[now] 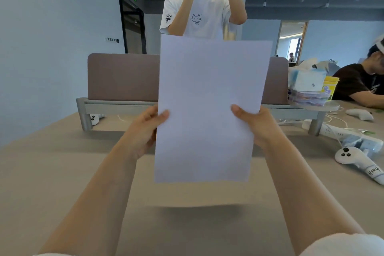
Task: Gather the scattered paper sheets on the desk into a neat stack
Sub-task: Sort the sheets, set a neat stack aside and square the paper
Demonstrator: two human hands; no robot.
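**Paper held upright above the worktop**

The fingers behind the paper sheets [207,110] were hidden, and the sheet count could not be told. The left grip [145,131] pinched the 9 o'clock edge and the right grip [255,124] the 3 o'clock edge, thumbs in front. The sheets hung clear of the beige worktop [62,172]. A white controller [351,160] lay at 3 o'clock.

Beige desk [62,172] carries a white controller [353,159], a power strip [324,130], perhaps charging cables [332,113].

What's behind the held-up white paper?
Behind the white paper: a mauve divider panel and a standing person in a white T-shirt. The panel's middle and the person's waist are covered.
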